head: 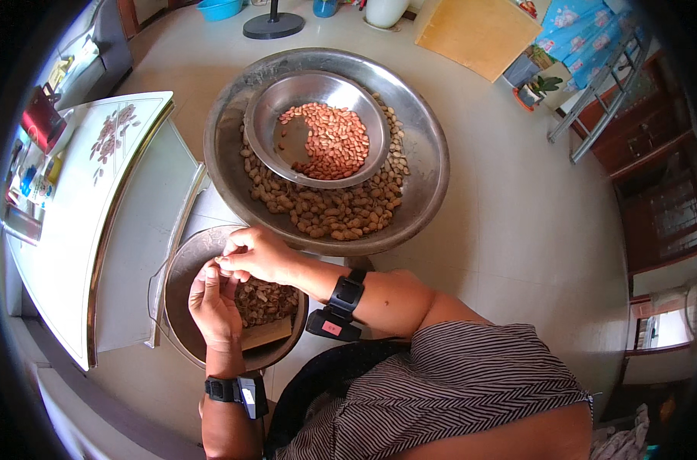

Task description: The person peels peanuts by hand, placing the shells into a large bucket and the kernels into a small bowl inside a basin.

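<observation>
My left hand and my right hand meet fingertip to fingertip above a round metal bucket. Pinched between them is a small pale brown piece, seemingly a peanut, mostly covered by the fingers. Inside the bucket lie broken peanut shells and a flat piece of cardboard. Beyond my hands, a wide metal basin holds unshelled peanuts. A smaller steel bowl rests on them, with reddish shelled peanut kernels heaped mainly to its right.
At left stands a white table carrying a red kettle and a metal cup. A black stand base, a blue basin and a wooden box are farther back. A metal ladder leans at right.
</observation>
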Motion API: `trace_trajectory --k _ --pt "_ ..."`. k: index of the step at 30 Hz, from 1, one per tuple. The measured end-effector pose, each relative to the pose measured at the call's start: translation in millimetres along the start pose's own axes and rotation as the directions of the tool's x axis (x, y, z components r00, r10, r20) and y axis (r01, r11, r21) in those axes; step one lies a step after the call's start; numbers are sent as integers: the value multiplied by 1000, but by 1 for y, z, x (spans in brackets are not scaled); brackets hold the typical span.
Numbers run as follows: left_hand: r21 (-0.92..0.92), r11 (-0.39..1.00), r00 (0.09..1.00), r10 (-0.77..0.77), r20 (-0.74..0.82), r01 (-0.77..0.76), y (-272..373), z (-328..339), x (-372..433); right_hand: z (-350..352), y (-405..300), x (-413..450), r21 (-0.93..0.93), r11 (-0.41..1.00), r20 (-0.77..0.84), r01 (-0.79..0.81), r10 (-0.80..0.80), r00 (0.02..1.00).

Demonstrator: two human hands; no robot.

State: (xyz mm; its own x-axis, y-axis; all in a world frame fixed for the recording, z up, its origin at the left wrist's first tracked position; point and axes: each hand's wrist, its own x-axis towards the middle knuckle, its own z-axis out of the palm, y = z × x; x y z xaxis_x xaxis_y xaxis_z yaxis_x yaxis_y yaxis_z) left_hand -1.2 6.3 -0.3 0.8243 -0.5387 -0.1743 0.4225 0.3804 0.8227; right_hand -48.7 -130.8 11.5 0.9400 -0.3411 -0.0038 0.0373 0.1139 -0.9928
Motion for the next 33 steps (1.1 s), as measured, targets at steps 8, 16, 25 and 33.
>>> trace_trajectory --k 8,16,25,33 --pt "-151 972 980 -167 105 181 7 -29 5 18 -1 4 -74 996 55 39 -35 998" --pt "-303 909 955 -240 176 284 1 -8 10 -13 -3 -2 75 994 132 -80 70 989" --pt "-447 858 963 -269 27 252 1 -9 8 -3 -5 -4 -135 988 161 75 -53 986" --pt "-552 786 954 -294 61 278 1 -14 12 8 -13 -6 -531 585 367 613 -494 788"
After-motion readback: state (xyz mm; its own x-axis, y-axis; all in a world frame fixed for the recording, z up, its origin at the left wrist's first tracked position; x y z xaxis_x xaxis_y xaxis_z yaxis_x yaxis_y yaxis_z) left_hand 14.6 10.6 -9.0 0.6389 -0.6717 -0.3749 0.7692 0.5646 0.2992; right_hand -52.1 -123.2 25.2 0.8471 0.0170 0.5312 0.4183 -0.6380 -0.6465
